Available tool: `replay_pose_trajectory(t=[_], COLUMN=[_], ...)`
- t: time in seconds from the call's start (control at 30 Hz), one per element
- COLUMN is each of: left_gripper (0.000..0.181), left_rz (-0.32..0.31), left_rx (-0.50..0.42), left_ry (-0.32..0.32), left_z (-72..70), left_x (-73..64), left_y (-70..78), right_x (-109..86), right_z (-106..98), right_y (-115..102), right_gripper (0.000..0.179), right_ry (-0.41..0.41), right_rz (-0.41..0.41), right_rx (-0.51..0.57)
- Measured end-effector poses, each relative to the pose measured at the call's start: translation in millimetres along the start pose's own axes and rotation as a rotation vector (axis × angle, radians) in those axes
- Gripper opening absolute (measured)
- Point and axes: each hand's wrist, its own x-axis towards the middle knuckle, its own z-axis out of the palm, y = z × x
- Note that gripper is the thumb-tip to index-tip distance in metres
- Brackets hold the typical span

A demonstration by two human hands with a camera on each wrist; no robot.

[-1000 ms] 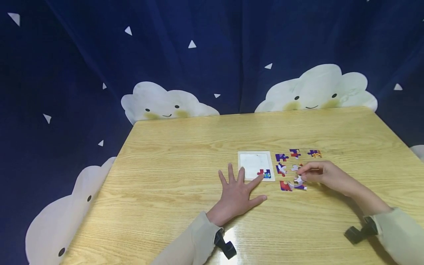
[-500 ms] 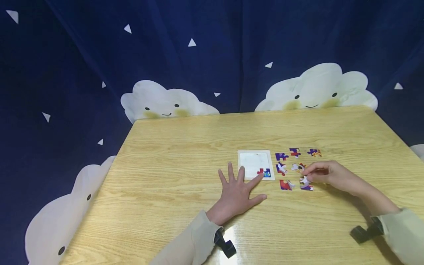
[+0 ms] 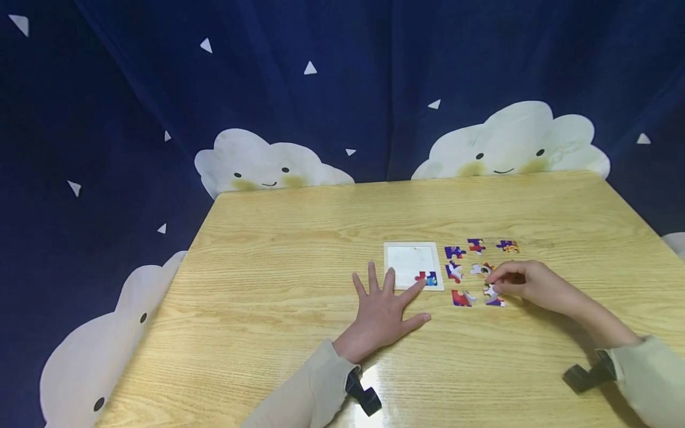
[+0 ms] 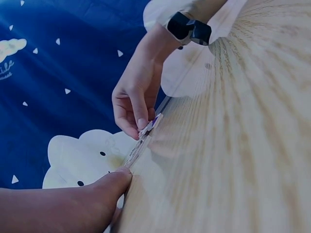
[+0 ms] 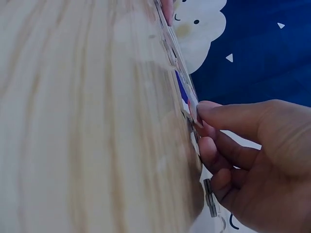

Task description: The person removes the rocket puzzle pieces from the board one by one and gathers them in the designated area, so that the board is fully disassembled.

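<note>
My left hand [image 3: 379, 315] lies on the table with its fingers spread. Its index fingertip touches the puzzle pieces [image 3: 427, 277] in the lower right corner of a white square puzzle tray [image 3: 409, 258]. Right of the tray, my right hand [image 3: 535, 286] pinches a white and purple puzzle piece [image 3: 495, 297] between thumb and fingers. That piece appears tilted up from the table in the right wrist view [image 5: 185, 94]. Just above it lies a piece with an eye printed on it [image 3: 481, 270], and a red piece [image 3: 462, 298] lies to its left.
More loose puzzle pieces lie right of the tray: a purple one [image 3: 455, 252], a purple and red one [image 3: 476, 245], a purple and white one [image 3: 453, 271] and one with orange [image 3: 508, 246]. A dark blue curtain [image 3: 342, 89] hangs behind the wooden table [image 3: 278, 249].
My right hand has shifted the white and purple piece to the right, apart from the red piece, uncovering the piece with the eye. My left hand has stayed in place.
</note>
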Motion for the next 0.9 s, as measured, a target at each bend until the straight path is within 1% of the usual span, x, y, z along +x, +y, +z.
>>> replay_pose_trajectory(t=[0.1,0.27,0.33,0.5,0.6,0.9], left_gripper=[0.067,0.066,0.066,0.066,0.066,0.065], left_rz=[-0.002,-0.001,0.001,0.001,-0.002,-0.012], left_rx=[-0.009,-0.014,-0.014,-0.011,-0.008,0.013], left_ry=[-0.001,0.001,0.003,0.0,-0.005,-0.013], left_z=[0.5,-0.8,-1.3,-1.5,-2.0,-1.8], left_x=[0.1,-0.4,-0.6,-0.1,0.2,0.6], left_y=[-0.4,-0.1,0.0,0.0,0.2,1.3], right_x=[-0.2,0.0,0.2,1.5,6.5,33.6], right_z=[1,5,6,6,8,27], right_y=[1,4,5,3,-2,-28], right_gripper=[0.012,0.019,0.02,0.014,0.011,0.007], right_ry=[0.006,0.045,0.055,0.062,0.072,0.074], right_rz=[-0.031,-0.139,-0.167,-0.14,-0.125,-0.164], right_rx=[-0.014,-0.045,-0.054,-0.046,-0.023,-0.003])
